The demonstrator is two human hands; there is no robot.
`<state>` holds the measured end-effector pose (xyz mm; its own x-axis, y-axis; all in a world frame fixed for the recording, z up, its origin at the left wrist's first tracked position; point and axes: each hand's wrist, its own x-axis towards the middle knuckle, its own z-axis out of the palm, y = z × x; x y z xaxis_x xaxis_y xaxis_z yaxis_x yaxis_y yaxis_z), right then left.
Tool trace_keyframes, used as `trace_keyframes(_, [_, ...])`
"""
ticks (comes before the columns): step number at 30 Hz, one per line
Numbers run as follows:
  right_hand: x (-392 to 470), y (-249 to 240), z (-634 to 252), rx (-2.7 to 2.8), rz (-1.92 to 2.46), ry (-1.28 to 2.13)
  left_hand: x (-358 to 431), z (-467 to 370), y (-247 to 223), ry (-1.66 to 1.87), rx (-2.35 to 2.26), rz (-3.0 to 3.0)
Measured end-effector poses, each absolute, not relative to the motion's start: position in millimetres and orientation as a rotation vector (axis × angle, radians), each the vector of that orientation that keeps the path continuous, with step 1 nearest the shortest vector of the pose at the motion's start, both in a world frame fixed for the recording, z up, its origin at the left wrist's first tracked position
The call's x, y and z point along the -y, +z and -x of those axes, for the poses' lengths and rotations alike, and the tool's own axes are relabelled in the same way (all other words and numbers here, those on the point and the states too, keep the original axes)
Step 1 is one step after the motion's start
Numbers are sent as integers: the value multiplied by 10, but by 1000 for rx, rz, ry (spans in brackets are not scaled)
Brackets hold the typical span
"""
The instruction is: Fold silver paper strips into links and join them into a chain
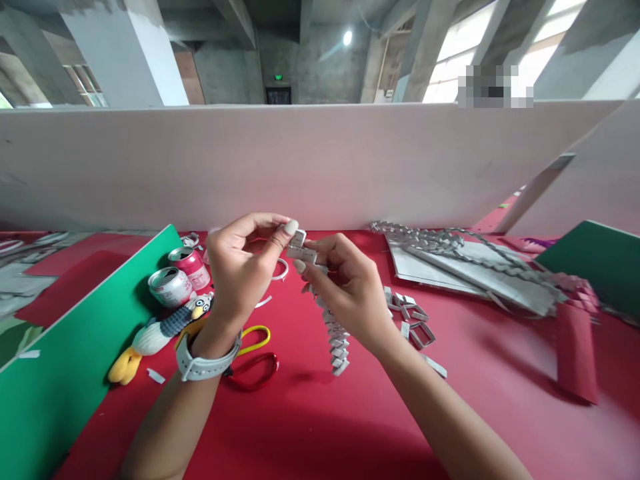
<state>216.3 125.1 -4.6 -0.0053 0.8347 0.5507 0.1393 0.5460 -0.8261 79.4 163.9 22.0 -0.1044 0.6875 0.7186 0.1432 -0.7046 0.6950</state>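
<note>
Above the red table, my left hand (240,270), with a pale strap on its wrist, pinches a small folded paper link (299,238) between thumb and fingers. My right hand (353,283) is closed on the upper end of a zigzag chain of folded paper links (339,340). The chain's lower part hangs beneath my right hand. At the fingertips the left link meets the top of the chain; whether it is slotted in, I cannot tell. Several loose folded paper pieces (421,335) lie on the table just right of my right hand.
Left of my hands are two drink cans (170,287), a bird-shaped plush toy (153,337), and a tool with yellow and red loop handles (256,341). At right lie braided grey strips (430,240) on paper sheets and a pink roll (575,353). A pale partition (280,167) stands behind.
</note>
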Motion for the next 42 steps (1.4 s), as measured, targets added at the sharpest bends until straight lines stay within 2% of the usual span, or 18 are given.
trace_keyframes(4, [-1257, -50, -2180, 1598, 937, 632, -1638, -813, 225, 1795, -913, -1752])
trace_keyframes(9, [-1227, -103, -2148, 1662, 1099, 39, -1604, -883, 190, 1768, -937, -1651])
trace_keyframes(11, [-1215, -109, -2129, 1728, 1072, -45, -1592, -885, 179, 1770, -937, -1607])
trace_keyframes(14, [-1213, -87, -2116, 1731, 1005, 42, -1598, -869, 169, 1761, -950, -1557])
trace_keyframes(21, [-1218, -17, -2151, 1521, 948, 650, -1597, -885, 172, 1698, -919, -1588])
trace_keyframes(26, [-1208, -14, -2113, 1514, 904, 684, -1568, -846, 208, 1721, -958, -1673])
trace_keyframes(35, [-1234, -38, -2153, 1459, 925, 529, -1578, -887, 184, 1780, -923, -1750])
trace_keyframes(42, [-1244, -11, -2203, 1431, 918, 727, -1467, -910, 206, 1851, -942, -1868])
